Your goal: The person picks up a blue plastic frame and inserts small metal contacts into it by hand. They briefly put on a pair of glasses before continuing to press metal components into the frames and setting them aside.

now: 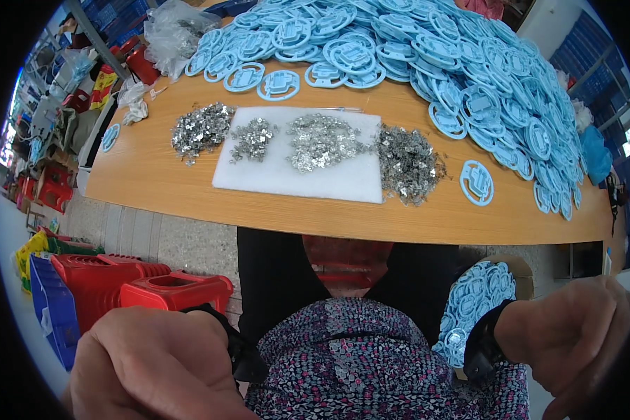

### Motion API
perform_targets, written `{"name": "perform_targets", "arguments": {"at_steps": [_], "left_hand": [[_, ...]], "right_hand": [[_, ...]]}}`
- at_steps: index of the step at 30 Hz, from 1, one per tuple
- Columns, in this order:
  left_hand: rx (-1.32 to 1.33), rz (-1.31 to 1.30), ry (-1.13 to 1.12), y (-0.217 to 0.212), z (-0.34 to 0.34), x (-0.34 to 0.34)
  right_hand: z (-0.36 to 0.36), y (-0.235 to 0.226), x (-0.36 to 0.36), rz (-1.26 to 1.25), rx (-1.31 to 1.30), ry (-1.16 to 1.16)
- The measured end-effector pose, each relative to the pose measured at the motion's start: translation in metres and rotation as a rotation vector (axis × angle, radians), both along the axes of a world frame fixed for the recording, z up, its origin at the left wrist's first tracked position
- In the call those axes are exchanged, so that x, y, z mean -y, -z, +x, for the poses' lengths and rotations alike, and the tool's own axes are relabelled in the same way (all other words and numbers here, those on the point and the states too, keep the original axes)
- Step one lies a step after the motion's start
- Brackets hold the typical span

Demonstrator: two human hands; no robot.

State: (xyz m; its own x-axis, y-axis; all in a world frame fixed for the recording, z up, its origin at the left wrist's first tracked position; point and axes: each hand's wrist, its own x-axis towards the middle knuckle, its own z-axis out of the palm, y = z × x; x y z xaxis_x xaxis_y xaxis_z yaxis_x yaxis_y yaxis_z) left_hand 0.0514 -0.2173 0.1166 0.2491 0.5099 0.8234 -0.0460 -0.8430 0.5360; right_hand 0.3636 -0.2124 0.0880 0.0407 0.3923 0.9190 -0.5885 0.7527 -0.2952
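Both my hands are raised close to the view, well apart from the table. My left hand (pixel 154 367) fills the lower left corner, its fingers curled and their tips out of sight. At the lower right edge my right hand (pixel 574 332) is curled too, and what either hand may hold is hidden. Each wrist wears a black band. Beyond them on the wooden table lies a white foam sheet (pixel 294 183) bearing two groups of small shiny metal pieces (pixel 323 143). Heaps of similar pieces flank it, a left heap (pixel 201 131) and a darker right heap (pixel 409 162).
A large pile of light-blue round plastic parts (pixel 483 101) covers the table's back and right. One single blue part (pixel 477 183) lies nearer. A box of blue parts (pixel 479 301) stands below right. Red stools (pixel 178 287) and a blue bin (pixel 54 311) stand at left.
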Motion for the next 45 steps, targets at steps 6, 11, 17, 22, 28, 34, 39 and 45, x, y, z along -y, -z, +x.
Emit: {"name": "perform_targets", "arguments": {"at_steps": [6,11,17,22,28,34,39,45], "left_hand": [[0.041,-0.05,0.034,0.018,-0.018,0.033],[0.057,-0.114,0.052,0.028,-0.029,0.05],[0.06,-0.178,0.038,0.03,-0.019,0.045],[0.066,-0.228,0.041,0.024,-0.004,0.016],[0.475,0.068,-0.479,0.062,0.023,0.001],[0.17,-0.055,-0.03,0.104,0.023,-0.047],[0.106,-0.31,-0.364,0.138,0.042,-0.049],[0.126,-0.286,-0.385,0.151,0.066,-0.064]], "right_hand": [[0.003,-0.004,-0.002,-0.001,0.095,0.017],[-0.028,-0.002,-0.011,-0.025,0.156,0.02],[0.003,0.007,-0.008,-0.04,0.212,-0.011],[0.01,0.011,-0.025,-0.058,0.378,-0.102],[-0.056,0.04,-0.041,-0.385,0.287,0.27],[-0.046,0.074,-0.074,-0.445,0.505,0.157],[-0.064,0.099,-0.079,-0.815,0.341,0.192],[-0.064,0.101,-0.089,-1.014,0.733,0.209]]}}
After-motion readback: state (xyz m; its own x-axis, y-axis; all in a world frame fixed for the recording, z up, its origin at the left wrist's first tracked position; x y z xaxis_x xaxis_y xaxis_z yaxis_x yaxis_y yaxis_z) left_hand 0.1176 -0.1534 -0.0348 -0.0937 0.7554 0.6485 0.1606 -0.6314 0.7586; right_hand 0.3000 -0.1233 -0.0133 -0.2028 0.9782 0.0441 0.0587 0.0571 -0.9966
